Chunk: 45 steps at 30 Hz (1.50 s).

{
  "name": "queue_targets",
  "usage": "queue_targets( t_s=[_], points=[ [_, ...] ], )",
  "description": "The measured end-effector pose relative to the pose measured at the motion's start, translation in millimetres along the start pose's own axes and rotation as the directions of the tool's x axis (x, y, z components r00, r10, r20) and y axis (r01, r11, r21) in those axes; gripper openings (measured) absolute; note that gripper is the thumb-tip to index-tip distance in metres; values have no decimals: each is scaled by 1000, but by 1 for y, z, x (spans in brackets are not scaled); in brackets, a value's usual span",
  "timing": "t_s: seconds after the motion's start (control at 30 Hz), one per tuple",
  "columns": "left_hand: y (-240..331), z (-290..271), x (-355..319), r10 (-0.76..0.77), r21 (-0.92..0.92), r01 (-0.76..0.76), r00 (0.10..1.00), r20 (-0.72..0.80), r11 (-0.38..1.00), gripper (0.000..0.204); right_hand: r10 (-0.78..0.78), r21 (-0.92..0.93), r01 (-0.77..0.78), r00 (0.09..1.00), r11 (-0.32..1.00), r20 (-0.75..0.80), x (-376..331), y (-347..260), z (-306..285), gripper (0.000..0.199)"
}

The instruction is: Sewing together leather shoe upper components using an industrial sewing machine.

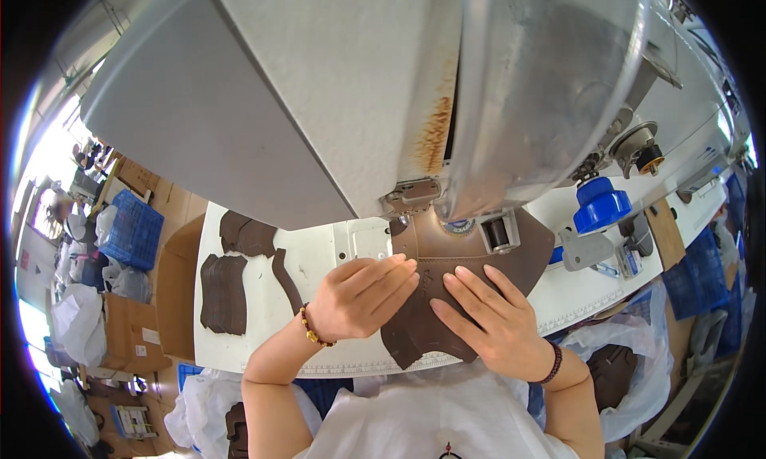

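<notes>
We've got a dark brown, leather-like flat panel on the white tabletop, its far part running under the big pale grey machine head. A line of small marks crosses the panel just ahead of our fingertips.

Our left hand: fingers together, half bent, tips at the panel's left side. Can't tell whether it pinches anything. Our right hand: flat on the panel, fingers slightly spread, palm down, grasping nothing we can see. Beaded bracelet on our left wrist, dark braided band on our right.

Left of our left hand: a narrow curved brown strip, then a neat stack of wavy-edged brown pieces, with more brown pieces just beyond that stack.

Right of the head: a blue plastic cap-shaped part, with a grey metal plate below it in view. A small dark roller in a metal bracket sits over the panel, near our right fingertips. Ruler scale along the tabletop's near edge.
</notes>
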<state>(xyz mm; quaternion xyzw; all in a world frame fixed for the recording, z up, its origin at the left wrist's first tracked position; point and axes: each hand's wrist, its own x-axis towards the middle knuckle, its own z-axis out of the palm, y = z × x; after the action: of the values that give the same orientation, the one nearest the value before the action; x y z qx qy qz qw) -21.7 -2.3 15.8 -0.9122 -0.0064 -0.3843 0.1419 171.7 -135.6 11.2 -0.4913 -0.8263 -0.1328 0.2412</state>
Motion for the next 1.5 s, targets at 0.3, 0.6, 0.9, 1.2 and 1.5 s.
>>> queue_targets(
  t_s=[0.3,0.6,0.9,1.2,1.5],
  points=[
    [-16,4,6,-21,32,21,1000,-3,999,19,-38,44,41,997,998,-72,17,24,4,39],
    [-15,8,9,-128,-9,128,992,-17,992,25,-20,88,23,999,996,-40,24,35,6,45],
    [-15,8,12,-170,-5,171,982,87,985,32,-33,185,44,998,982,-61,32,57,4,45],
    [-10,-3,17,-250,-67,256,965,82,964,38,-57,152,60,998,987,-24,39,54,1,42],
    [4,-7,5,-297,-251,308,951,81,918,30,-23,82,37,986,996,-168,18,26,26,33]
  ],
)
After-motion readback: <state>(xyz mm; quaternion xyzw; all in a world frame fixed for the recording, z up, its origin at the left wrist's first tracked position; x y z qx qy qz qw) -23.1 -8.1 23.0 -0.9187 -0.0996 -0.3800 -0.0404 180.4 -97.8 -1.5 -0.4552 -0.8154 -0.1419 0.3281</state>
